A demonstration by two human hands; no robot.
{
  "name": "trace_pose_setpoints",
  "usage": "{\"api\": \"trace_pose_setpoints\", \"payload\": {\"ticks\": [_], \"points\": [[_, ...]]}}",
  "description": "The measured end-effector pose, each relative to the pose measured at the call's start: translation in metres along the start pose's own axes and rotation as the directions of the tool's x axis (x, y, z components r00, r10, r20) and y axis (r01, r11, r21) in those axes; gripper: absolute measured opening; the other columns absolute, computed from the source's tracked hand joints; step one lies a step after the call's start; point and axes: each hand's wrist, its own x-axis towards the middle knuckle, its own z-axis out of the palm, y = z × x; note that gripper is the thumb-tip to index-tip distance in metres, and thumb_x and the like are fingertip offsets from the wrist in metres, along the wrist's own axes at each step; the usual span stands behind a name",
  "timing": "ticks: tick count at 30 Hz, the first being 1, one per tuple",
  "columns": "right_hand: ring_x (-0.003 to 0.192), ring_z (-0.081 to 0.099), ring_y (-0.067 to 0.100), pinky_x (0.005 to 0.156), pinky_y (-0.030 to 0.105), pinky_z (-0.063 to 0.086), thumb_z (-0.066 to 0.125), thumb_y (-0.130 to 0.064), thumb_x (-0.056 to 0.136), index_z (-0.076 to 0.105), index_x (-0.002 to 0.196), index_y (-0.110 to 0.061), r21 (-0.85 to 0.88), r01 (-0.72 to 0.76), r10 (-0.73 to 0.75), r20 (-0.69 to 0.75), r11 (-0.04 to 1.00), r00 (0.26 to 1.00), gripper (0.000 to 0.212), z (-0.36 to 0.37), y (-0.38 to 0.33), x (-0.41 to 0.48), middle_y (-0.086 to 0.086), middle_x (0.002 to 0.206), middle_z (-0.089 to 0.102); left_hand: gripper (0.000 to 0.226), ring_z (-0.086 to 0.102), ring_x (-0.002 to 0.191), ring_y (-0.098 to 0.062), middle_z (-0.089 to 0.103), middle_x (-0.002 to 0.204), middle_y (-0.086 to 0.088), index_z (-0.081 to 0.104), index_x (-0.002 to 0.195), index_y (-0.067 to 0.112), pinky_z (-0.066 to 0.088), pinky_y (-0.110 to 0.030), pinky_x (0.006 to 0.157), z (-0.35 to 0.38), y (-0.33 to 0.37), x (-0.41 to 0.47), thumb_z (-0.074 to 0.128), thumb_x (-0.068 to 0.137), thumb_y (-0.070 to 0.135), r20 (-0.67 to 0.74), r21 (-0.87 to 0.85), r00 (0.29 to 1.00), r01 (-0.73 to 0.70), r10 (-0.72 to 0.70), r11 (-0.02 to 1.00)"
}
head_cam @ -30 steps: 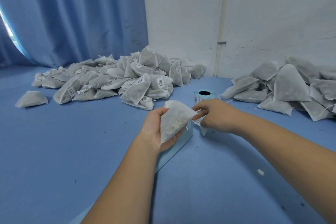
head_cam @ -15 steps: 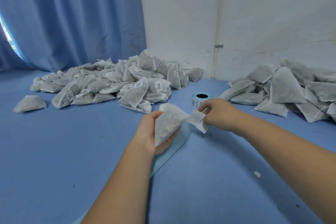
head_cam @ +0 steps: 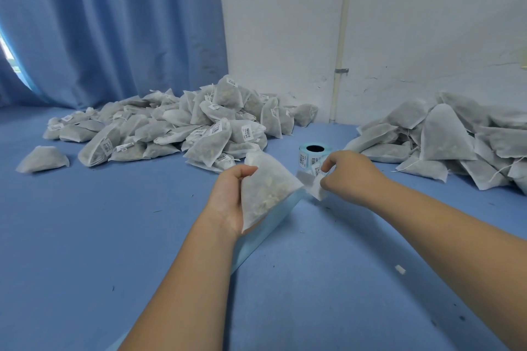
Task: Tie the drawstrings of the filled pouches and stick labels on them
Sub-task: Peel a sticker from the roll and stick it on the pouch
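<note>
Blue surface (head_cam: 85,251): labelled pouch heap (head_cam: 176,128), unlabelled heap (head_cam: 445,137), 1 label roll (head_cam: 310,152), maybe paper scrap (head_cam: 400,269).

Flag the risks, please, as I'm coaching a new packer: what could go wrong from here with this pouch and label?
1. The right hand pinches the label by one edge, so it could fold and stick to itself.
2. The left hand holds the pouch tilted in the air, not on the table, so the label may go on creased or crooked.

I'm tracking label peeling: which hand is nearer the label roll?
Right. The right hand, pinching a label, sits in front of the label roll; the left hand holds a pouch farther left.
</note>
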Motion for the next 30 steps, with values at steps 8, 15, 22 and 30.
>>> {"api": "trace_pose_setpoints", "payload": {"ticks": [8, 15, 22, 30], "points": [[0.069, 0.046, 0.023, 0.047, 0.027, 0.028, 0.055, -0.011, 0.082, 0.041, 0.068, -0.013, -0.064, -0.014, 0.012, -0.036, 0.998, 0.999, 0.02, 0.011, -0.005, 0.002, 0.004, 0.071, 0.048, 0.032, 0.069, 0.077, -0.034, 0.059, 0.13, -0.026, 0.063, 0.101, -0.012, 0.06, -0.039, 0.063, -0.004, 0.002, -0.002, 0.042, 0.09, 0.008, 0.018, -0.105, 0.999, 0.043, -0.042, 0.994], [0.07, 0.043, 0.023, 0.05, 0.027, 0.028, 0.053, -0.013, 0.083, 0.034, 0.067, -0.017, -0.096, -0.004, -0.003, -0.079, 0.995, 0.997, 0.026, 0.03, -0.011, 0.001, -0.002, 0.068, 0.038, 0.037, 0.067, 0.087, -0.036, 0.064, 0.12, -0.026, 0.066, 0.1, -0.014, 0.056, -0.048, 0.071, -0.001, 0.0, -0.003, 0.049, 0.071, 0.004, 0.093, -0.128, 0.993, 0.091, -0.079, 0.988], [0.067, 0.045, 0.022, 0.051, 0.028, 0.032, 0.054, -0.009, 0.082, 0.043, 0.084, -0.014, -0.145, -0.041, 0.016, -0.167, 0.989, 0.986, 0.012, 0.022, -0.003, 0.006, -0.004, 0.067, 0.037, 0.033, 0.071, 0.069, -0.035, 0.069, 0.098, -0.027, 0.067, 0.093, -0.014, 0.06, -0.042, 0.059, 0.0, -0.002, -0.002, 0.048, 0.074, 0.004, 0.104, -0.123, 0.99, 0.104, -0.091, 0.987], [0.064, 0.043, 0.016, 0.048, 0.028, 0.027, 0.052, -0.013, 0.082, 0.038, 0.069, -0.018, -0.132, 0.035, -0.042, -0.051, 0.991, 0.998, 0.019, 0.032, -0.008, 0.005, -0.001, 0.073, 0.047, 0.032, 0.067, 0.086, -0.034, 0.069, 0.102, -0.024, 0.064, 0.104, -0.011, 0.059, -0.043, 0.064, -0.002, -0.003, 0.001, 0.043, 0.089, 0.007, 0.095, -0.115, 0.991, 0.106, -0.095, 0.988]]}}
